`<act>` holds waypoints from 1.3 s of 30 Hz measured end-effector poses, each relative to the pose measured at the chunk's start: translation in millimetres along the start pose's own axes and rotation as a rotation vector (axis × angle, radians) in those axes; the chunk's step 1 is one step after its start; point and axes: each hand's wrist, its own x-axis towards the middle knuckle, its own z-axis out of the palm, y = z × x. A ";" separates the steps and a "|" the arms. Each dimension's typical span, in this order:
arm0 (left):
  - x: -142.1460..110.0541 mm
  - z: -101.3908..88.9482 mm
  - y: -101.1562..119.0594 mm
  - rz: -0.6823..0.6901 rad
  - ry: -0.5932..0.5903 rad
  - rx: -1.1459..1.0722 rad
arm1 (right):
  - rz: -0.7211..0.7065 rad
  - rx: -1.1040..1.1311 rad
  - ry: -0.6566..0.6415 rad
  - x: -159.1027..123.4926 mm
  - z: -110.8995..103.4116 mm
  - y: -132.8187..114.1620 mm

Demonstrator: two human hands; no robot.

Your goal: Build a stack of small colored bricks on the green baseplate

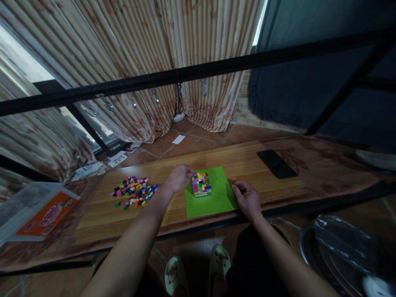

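A block of multicolored bricks (201, 185) stands on a green baseplate (222, 183), left of the plate's middle.

From where I stand, the left hand (181, 177) is at the block's upper left corner, thumb and fingers drawn close together; I cannot tell whether they grip a brick. The right hand (248, 198), loosely curled, is at the plate's right edge; whether it holds anything is unclear. Careful work here likely means matching studs, pressing straight down and bracing the plate. Farther out, the wooden counter (235, 159) carries loose bricks (137, 190) to the left and a black phone (276, 163) to the right.
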 end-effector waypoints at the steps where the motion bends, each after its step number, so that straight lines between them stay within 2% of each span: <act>1: 0.4 0.0 0.4 0.000 -0.010 0.005 | -0.003 -0.001 -0.003 -0.2 -0.2 -0.6; 5: 0.6 1.0 0.0 0.000 -0.025 0.040 | -0.002 0.019 -0.010 -0.5 -0.3 -2.3; 13: -8.8 10.6 -3.5 -0.001 0.065 -0.064 | 0.065 0.160 -0.029 6.2 -1.3 4.9; 18: -14.8 18.4 -8.6 -0.051 0.100 -0.143 | 0.130 0.318 -0.123 9.8 -0.8 -17.9; 23: -19.3 23.5 -12.0 -0.109 0.163 -0.192 | 0.036 0.436 -0.253 23.8 19.0 -58.7; 26: -20.5 27.6 -14.1 -0.112 0.181 -0.256 | -0.007 0.459 -0.280 37.0 37.9 -72.9; 32: -16.6 40.5 -21.5 -0.128 0.198 -0.412 | 0.142 0.600 -0.328 51.2 65.5 -73.8; 39: -12.3 51.3 -25.9 -0.118 0.183 -0.493 | 0.226 0.605 -0.423 54.7 70.6 -72.2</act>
